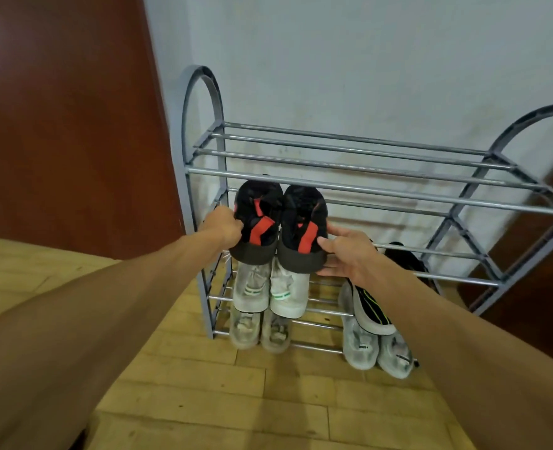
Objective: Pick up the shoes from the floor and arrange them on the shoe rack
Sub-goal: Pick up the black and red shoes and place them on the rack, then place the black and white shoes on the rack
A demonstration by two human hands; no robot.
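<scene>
A grey metal shoe rack [366,177] with several tiers of bars stands against the wall. A pair of black shoes with red patches sits at the left of its second tier, heels toward me. My left hand [224,227] grips the left black shoe [257,219] at its outer side. My right hand [346,251] holds the right black shoe [304,228], thumb on its side and fingers under the heel. Below them sit a white pair with green marks [268,290] and a greyish pair [258,332]. The top tier holds nothing.
At the rack's right are a black shoe with green stripes [370,306], partly behind my right arm, and a grey pair [379,349] at the bottom. A dark red door [67,118] stands to the left. The floor [236,401] is light wood.
</scene>
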